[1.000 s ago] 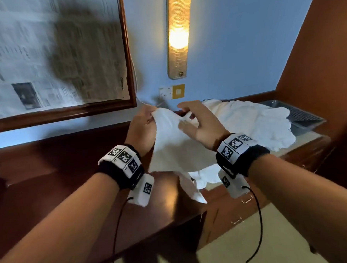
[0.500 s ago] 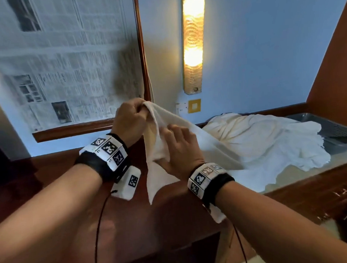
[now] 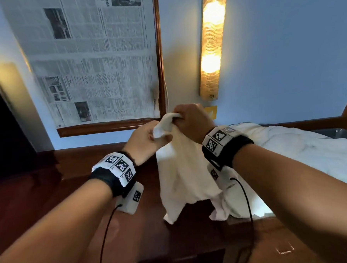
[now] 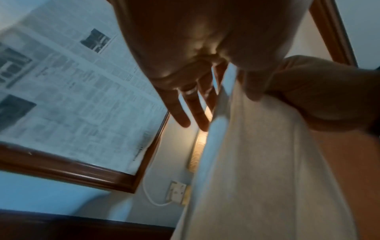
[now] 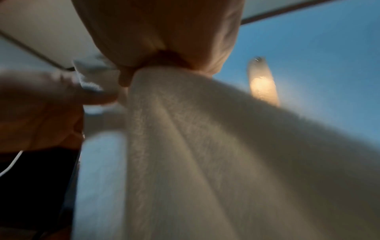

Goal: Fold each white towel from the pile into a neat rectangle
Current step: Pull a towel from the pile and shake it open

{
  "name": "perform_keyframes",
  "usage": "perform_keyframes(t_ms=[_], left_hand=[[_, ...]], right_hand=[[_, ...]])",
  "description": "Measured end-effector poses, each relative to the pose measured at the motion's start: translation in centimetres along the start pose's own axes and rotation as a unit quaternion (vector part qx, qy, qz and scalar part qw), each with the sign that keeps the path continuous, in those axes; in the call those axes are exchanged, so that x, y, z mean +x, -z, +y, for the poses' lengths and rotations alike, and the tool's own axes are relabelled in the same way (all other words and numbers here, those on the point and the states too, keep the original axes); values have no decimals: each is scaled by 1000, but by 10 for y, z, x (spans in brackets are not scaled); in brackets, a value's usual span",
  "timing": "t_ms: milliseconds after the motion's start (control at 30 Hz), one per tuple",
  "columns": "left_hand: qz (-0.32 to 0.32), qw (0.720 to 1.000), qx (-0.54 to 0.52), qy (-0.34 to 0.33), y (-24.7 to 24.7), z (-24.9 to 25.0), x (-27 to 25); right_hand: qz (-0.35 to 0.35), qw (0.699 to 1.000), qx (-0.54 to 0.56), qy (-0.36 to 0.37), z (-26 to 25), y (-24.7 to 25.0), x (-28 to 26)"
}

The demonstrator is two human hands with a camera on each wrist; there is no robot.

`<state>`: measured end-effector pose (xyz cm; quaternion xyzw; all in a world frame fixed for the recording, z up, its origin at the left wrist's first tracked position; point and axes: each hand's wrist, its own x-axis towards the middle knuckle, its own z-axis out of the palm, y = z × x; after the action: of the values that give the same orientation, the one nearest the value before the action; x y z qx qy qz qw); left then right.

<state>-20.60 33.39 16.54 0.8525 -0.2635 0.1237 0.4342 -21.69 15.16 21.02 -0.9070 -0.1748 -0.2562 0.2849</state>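
Note:
One white towel [image 3: 182, 171] hangs over the dark wooden desk [image 3: 71, 197], its lower corners touching the top. My left hand [image 3: 156, 135] pinches its upper corner between thumb and forefinger; in the left wrist view the towel [image 4: 257, 162] runs down from that pinch while the other fingers [image 4: 180, 113] stay straight. My right hand [image 3: 178, 119] grips a bunch of the same top edge right beside it, slightly higher. The right wrist view shows the towel [image 5: 205, 146] fanning down from my fist. The pile of white towels [image 3: 290, 151] lies to the right.
A framed newspaper [image 3: 96, 61] and a lit wall lamp [image 3: 212, 42] hang on the blue wall behind. A yellow socket plate [image 3: 211, 112] sits below the lamp. A grey tray [image 3: 341, 131] shows behind the pile. Drawer handles [image 3: 285, 250] are at the desk front.
Both hands have lifted the towel higher. My right hand slid up the edge from lower down and now grips beside the left hand at the top.

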Motion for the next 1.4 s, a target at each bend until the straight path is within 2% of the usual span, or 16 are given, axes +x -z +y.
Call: perform_keyframes(t_ms=[67, 133, 267, 367, 467, 567, 633, 733, 800, 867, 967, 1133, 1200, 1300, 1400], left_hand=[[65, 997, -37, -36, -7, 14, 6], [106, 993, -44, -39, -7, 19, 12], [108, 992, -56, -39, 5, 22, 18], [108, 994, -30, -17, 24, 19, 15], [149, 988, -34, 37, 49, 7, 4], [174, 980, -61, 72, 63, -5, -7], [176, 980, -53, 72, 59, -5, -10], [153, 985, -64, 47, 43, 2, -7], [123, 987, -94, 37, 25, 13, -1], [88, 986, -139, 28, 5, 27, 6], [56, 981, -184, 31, -18, 39, 10], [44, 996, -74, 3, -13, 35, 13], [30, 997, -70, -10, -7, 39, 9], [43, 997, -67, -7, 15, 39, 3], [57, 994, -92, 9, 38, 41, -6]], right_hand=[[-24, 999, -40, 25, -2, 8, 7], [-27, 998, -47, 37, 3, 15, 10], [-58, 995, -62, 54, 36, 13, -2], [-84, 990, -111, -8, 89, 7, -23], [-52, 980, -156, -109, 149, 13, -43], [-2, 976, -128, -176, 169, 23, -48], [14, 981, -96, -169, 158, 23, -36], [28, 998, -26, -50, 117, 15, -15], [26, 999, 25, 27, 83, 10, -7], [21, 996, 50, 65, 48, 11, -1], [28, 998, 29, 49, 17, 12, 4], [68, 995, 52, 44, 22, 7, -16], [28, 998, 24, 42, 30, 2, -33], [-12, 997, -70, -6, 70, -12, -69], [-6, 977, -81, -196, 116, -8, -109]])
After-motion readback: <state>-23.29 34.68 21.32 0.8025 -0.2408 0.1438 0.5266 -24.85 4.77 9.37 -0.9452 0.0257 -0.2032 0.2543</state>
